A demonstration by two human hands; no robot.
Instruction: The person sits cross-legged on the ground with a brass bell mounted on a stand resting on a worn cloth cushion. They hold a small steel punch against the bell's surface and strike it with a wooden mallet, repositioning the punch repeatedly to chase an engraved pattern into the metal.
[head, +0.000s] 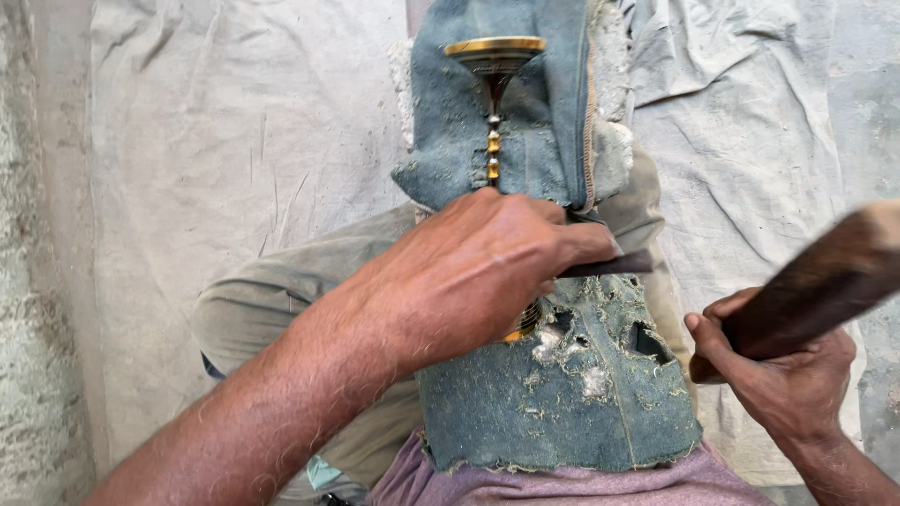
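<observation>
Fingers of your left hand (478,272) are curled tight over the lower end of a brass goblet-shaped piece (494,66) and pinch a thin dark rod (609,265) that pokes out to the right, the brass lying lengthwise down the middle on a worn, torn strip of blue denim (562,394) draped across your lap, its flared rim at the far end and its beaded stem running back under your knuckles. Over on the right, your right hand (778,375) is wrapped firmly round a dark wooden handle (825,281), raised and angled up toward the frame edge, well apart from the brass, with pale sheeting (234,141) spread on the ground behind it all.
</observation>
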